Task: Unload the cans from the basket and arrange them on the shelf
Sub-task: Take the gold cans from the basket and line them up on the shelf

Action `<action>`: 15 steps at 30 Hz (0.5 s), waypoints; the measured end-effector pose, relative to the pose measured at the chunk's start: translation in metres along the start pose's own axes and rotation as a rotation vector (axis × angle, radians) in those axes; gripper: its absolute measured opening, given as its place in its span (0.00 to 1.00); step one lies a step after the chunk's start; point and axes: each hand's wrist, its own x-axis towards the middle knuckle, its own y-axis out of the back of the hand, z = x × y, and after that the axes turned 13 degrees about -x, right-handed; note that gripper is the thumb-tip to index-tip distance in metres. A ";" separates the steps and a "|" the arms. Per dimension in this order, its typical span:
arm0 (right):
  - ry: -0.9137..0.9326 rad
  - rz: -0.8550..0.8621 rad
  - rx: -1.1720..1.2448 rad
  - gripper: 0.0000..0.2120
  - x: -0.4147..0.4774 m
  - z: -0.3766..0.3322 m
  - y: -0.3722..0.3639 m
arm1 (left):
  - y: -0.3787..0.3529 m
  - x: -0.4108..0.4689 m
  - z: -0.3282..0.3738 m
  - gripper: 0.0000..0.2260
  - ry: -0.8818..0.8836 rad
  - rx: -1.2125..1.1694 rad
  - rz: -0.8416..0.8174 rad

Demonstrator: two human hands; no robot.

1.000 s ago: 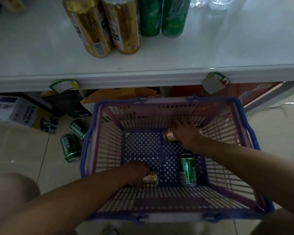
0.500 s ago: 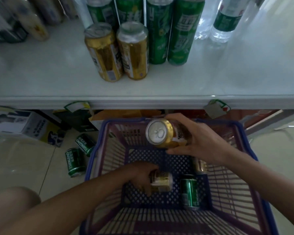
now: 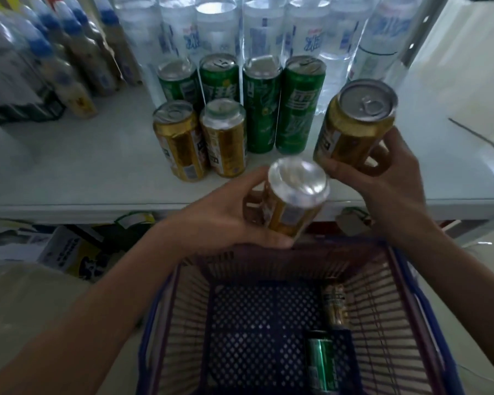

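My left hand [image 3: 220,220] grips a gold can [image 3: 293,201] at the front edge of the white shelf [image 3: 83,178], above the basket's far rim. My right hand [image 3: 388,178] holds a second gold can [image 3: 354,124] tilted over the shelf, just right of the tall green cans [image 3: 297,109]. Two gold cans [image 3: 200,138] stand upright on the shelf in front of shorter green cans [image 3: 197,78]. Below, the blue and purple basket [image 3: 160,323] contains a green can [image 3: 320,363] and a gold can [image 3: 334,306] lying on their sides.
Clear water bottles [image 3: 240,27] line the back of the shelf, with blue-capped bottles [image 3: 69,67] at the left. A metal upright [image 3: 422,29] stands at the right back. Boxes [image 3: 66,249] sit under the shelf on the tiled floor.
Both hands rose out of the basket, each carrying a gold can up to the shelf. The view tilted upward, showing more of the shelf.
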 end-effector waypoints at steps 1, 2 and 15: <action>-0.030 0.002 -0.012 0.28 0.002 0.004 0.000 | -0.004 0.004 0.003 0.41 -0.057 -0.009 0.077; -0.056 0.000 -0.028 0.25 0.003 0.008 -0.001 | -0.008 0.007 0.005 0.40 -0.114 -0.007 0.170; -0.121 -0.111 -0.329 0.28 0.005 0.023 -0.009 | -0.045 0.029 -0.009 0.30 -0.359 0.317 0.770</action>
